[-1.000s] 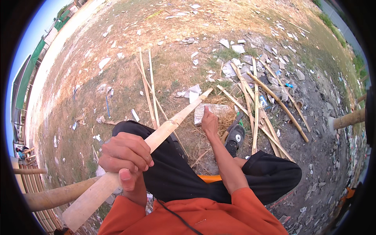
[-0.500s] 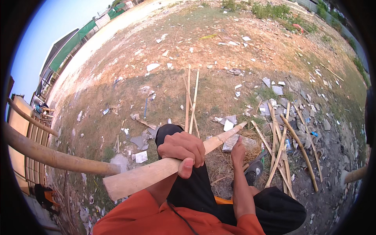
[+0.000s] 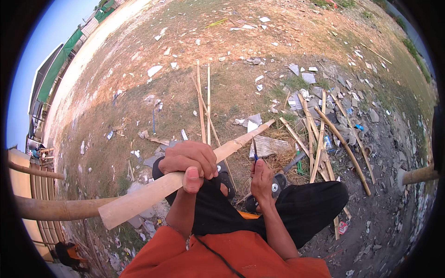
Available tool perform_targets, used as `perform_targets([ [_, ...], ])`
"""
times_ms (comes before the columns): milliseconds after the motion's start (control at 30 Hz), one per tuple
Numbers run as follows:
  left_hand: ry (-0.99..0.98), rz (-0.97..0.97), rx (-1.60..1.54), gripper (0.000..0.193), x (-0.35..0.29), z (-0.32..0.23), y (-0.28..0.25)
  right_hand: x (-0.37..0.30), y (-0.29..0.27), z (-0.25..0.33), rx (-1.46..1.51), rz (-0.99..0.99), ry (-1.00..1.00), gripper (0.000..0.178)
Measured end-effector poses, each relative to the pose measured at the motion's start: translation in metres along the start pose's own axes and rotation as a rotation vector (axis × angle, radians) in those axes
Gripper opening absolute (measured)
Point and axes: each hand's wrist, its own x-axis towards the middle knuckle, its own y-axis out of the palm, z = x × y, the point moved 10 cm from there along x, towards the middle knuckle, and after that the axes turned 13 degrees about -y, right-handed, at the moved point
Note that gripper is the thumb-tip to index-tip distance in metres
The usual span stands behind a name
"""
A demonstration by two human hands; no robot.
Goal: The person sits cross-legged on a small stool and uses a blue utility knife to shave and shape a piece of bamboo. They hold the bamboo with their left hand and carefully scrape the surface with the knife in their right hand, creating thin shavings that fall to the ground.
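My left hand (image 3: 190, 164) is wrapped round a split bamboo strip (image 3: 146, 195), with the thumb lying over its pale face. The strip slants across my lap, its broad end at the lower left and its narrower end pointing up to the right. Beside the strip's far half, my right hand (image 3: 262, 183) is closed on a knife (image 3: 255, 152) with a thin dark blade pointing away from me and a bit of blue at the fingers. The blade stands apart from the strip. Most of the knife's handle is hidden in my fist.
Several bamboo strips (image 3: 320, 143) lie crossed on the ground to the right, near a round stick (image 3: 345, 148). More thin strips (image 3: 200, 102) lie ahead. A weathered board (image 3: 272, 147) lies beyond my feet. A thick bamboo pole (image 3: 65, 209) juts in from the left, and broken tile pieces (image 3: 308, 78) litter the ground.
The view has shifted, so the ground sits higher and further left. My right hand has drawn back toward me, and the knife blade now shows. The left hand keeps its grip on the strip.
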Motion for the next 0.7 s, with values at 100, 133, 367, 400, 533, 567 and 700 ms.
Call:
perform_targets([
  [100,-0.033,-0.037,0.075,0.033,0.001,0.000,-0.002,0.018,0.012,0.003,-0.145,0.040,-0.072,0.040],
  [133,-0.040,-0.058,0.076,0.034,-0.002,-0.001,-0.006,0.027,0.013,-0.007,-0.170,0.043,-0.060,0.039],
  [367,-0.025,-0.026,0.102,0.032,0.001,0.001,-0.012,0.022,0.022,0.016,-0.110,0.031,-0.176,0.038],
  [400,-0.027,-0.052,0.095,0.031,0.001,0.003,-0.016,0.026,0.018,-0.001,-0.166,0.029,-0.118,0.038],
  [533,-0.037,0.023,0.119,0.032,0.000,-0.004,-0.005,0.031,0.013,-0.006,-0.199,0.067,-0.113,0.032],
  [567,-0.037,0.033,0.131,0.033,0.001,-0.005,-0.002,0.027,0.021,0.012,-0.127,0.075,-0.175,0.032],
  [700,-0.031,-0.022,0.158,0.032,-0.008,0.000,-0.009,0.028,0.022,0.022,-0.164,0.059,-0.277,0.038],
])
